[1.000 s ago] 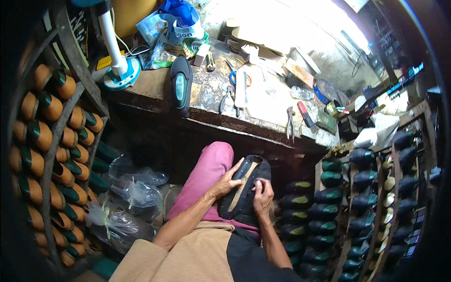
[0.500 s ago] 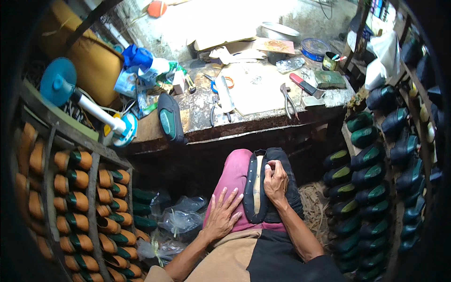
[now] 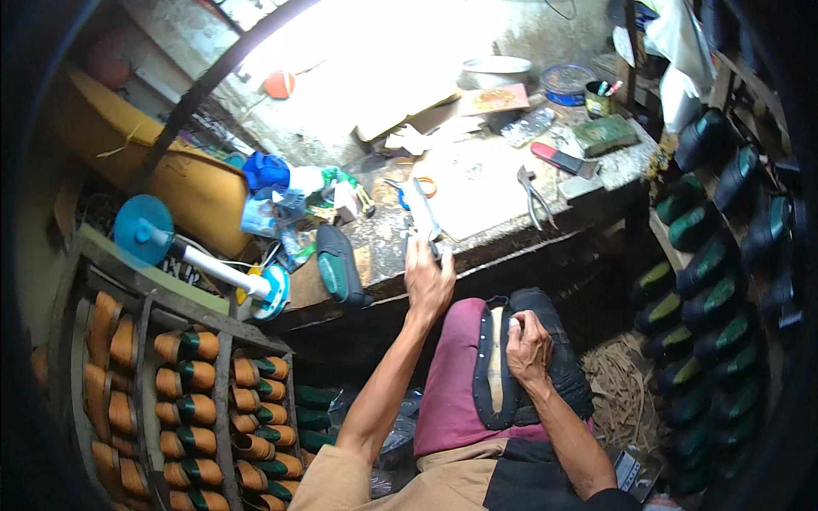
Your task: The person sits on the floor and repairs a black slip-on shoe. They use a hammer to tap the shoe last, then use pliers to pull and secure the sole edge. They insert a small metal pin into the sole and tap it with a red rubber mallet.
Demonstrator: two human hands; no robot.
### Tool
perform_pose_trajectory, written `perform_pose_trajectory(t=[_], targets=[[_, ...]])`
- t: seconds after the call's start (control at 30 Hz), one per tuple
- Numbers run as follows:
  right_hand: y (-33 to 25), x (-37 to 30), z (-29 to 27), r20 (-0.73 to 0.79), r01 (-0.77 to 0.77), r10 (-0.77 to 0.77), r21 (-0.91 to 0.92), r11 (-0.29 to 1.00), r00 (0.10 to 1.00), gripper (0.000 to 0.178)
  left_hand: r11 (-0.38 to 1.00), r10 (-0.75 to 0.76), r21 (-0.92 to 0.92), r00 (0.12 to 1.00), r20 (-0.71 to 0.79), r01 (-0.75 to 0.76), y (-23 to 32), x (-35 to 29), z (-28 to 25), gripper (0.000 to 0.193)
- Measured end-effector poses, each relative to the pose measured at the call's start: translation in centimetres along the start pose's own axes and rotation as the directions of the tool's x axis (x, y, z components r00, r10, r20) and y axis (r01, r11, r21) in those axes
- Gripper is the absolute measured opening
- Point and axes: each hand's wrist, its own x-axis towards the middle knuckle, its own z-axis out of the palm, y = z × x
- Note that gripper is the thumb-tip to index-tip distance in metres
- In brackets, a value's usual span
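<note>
An upside-down dark shoe (image 3: 483, 375) lies lengthwise across my lap, small nail heads dotting its folded-in edge around a pale beige strip. My right hand (image 3: 530, 345) is curled against its right side near the far end and steadies it; some fingertips are hidden. At the bench's front edge, my left hand (image 3: 429, 277) has its fingers and thumb around the dark handles of pliers (image 3: 408, 247), which it mostly covers. Just beyond that hand is a long silvery tool (image 3: 421, 207). Another dark shoe with a green inside (image 3: 339, 266) lies on the bench to the left.
On the workbench (image 3: 494, 243) lie pincers (image 3: 534, 200), a red-handled cutter (image 3: 558, 159), a green block (image 3: 605, 134) and a blue-rimmed tin (image 3: 568, 81). Racks of tan shoes (image 3: 196, 409) stand left, dark shoes (image 3: 711, 307) right. A blue-and-white fan-like stand (image 3: 213, 264) leans at the left.
My left hand has left my thigh and reached forward to the pliers on the bench. My right hand stays at the shoe. The whole view has shifted.
</note>
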Motion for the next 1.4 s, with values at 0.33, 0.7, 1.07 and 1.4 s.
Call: perform_pose_trajectory(t=[0.33, 0.7, 1.07, 1.4], targets=[[0.7, 0.4, -0.3, 0.001, 0.055, -0.055, -0.110, 0.992, 0.998, 0.015, 0.945, -0.152, 0.295, 0.988, 0.012, 0.141, -7.5, 6.9, 8.3, 0.068], [1.0, 0.4, 1.1, 0.043, 0.089, -0.084, -0.127, 0.988, 0.996, 0.014, 0.939, -0.097, 0.260, 0.899, -0.426, 0.225, -10.0, 4.3, 3.5, 0.068], [0.8, 0.1, 1.2, 0.064, 0.097, -0.089, -0.132, 0.987, 0.994, 0.013, 0.982, -0.118, -0.165, 0.984, -0.134, 0.096, -9.6, 6.8, 3.5, 0.051], [1.1, 0.4, 0.7, 0.065, 0.010, 0.000, -0.142, 0.990, 0.998, 0.013, 0.921, -0.360, 0.053, 0.894, -0.266, 0.386, -12.2, 5.0, 0.2, 0.055]])
